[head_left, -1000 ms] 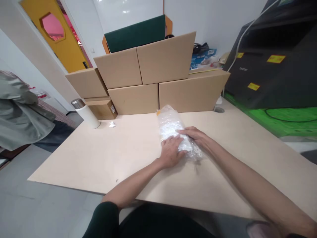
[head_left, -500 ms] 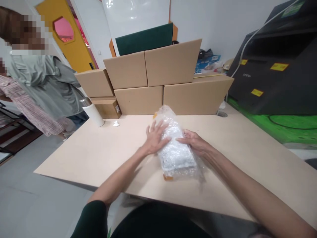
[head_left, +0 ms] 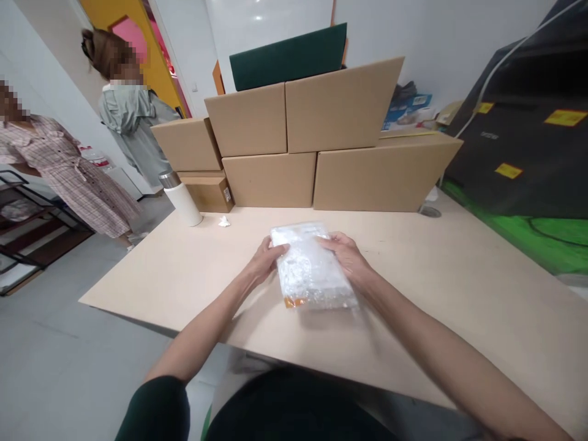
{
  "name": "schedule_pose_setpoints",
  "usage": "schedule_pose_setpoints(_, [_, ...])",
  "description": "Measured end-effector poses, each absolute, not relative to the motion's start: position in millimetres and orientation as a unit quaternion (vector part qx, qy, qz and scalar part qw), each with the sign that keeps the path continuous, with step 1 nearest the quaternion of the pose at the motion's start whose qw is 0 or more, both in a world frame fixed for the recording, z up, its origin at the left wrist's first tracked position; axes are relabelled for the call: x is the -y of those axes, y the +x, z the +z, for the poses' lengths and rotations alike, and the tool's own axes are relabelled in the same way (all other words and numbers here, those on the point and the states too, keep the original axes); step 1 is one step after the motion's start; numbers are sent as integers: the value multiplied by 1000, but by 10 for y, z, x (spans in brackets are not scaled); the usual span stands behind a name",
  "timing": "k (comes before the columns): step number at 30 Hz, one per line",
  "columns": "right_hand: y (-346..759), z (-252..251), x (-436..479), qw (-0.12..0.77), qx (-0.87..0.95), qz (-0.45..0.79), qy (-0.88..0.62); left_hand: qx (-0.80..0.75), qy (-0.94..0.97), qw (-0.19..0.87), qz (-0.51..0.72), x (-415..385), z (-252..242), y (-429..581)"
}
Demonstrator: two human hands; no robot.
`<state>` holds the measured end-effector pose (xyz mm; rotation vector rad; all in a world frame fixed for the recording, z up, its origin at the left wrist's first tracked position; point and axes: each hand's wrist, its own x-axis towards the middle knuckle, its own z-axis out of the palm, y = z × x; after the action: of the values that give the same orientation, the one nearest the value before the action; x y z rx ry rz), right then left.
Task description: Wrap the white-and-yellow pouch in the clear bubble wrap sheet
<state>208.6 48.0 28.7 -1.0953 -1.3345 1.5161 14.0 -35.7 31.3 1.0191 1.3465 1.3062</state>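
Observation:
A bubble-wrapped package, whitish and shiny with a strip of orange tape at its near left corner, is held over the middle of the table. My left hand grips its left edge, thumb on top. On the right side, my right hand holds the package with its thumb over the wrap and the other fingers partly hidden. What lies inside the wrap cannot be made out.
Cardboard boxes are stacked along the back, a dark green item on top. A white bottle and a crumpled white scrap stand back left. A black machine is at right. Two people are at far left.
My left hand has gone from lying spread on the wrap to gripping its left edge. The package's loose far end is now folded in, and it looks shorter. The view has shifted left.

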Motion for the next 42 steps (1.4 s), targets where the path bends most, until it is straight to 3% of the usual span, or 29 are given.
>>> schedule_pose_setpoints(4, [1934,97,-620,428,593,481,-484,-645,391,385,532,153,39,125])
schedule_pose_setpoints(6, [1915,47,-646,422,695,364,-454,-676,407,337,515,101,-50,113])
schedule_pose_setpoints(10, [1936,-48,-674,279,880,189,-335,-703,463,252,478,113,-105,126])
schedule_pose_setpoints(14, [2031,-139,-751,130,926,195,-296,-709,580,163,367,187,-64,75])
schedule_pose_setpoints(18, [2163,-193,-852,93,938,190,-273,-687,696,150,148,222,5,-67])
schedule_pose_setpoints(23, [2256,-224,-913,57,944,198,-256,-667,717,196,55,180,80,-173])
schedule_pose_setpoints(36, [2297,-410,-907,79,945,200,-246,-662,720,200,59,157,21,-184])
schedule_pose_setpoints(42, [2284,-292,-867,43,945,187,-267,-661,739,123,36,219,189,-59])
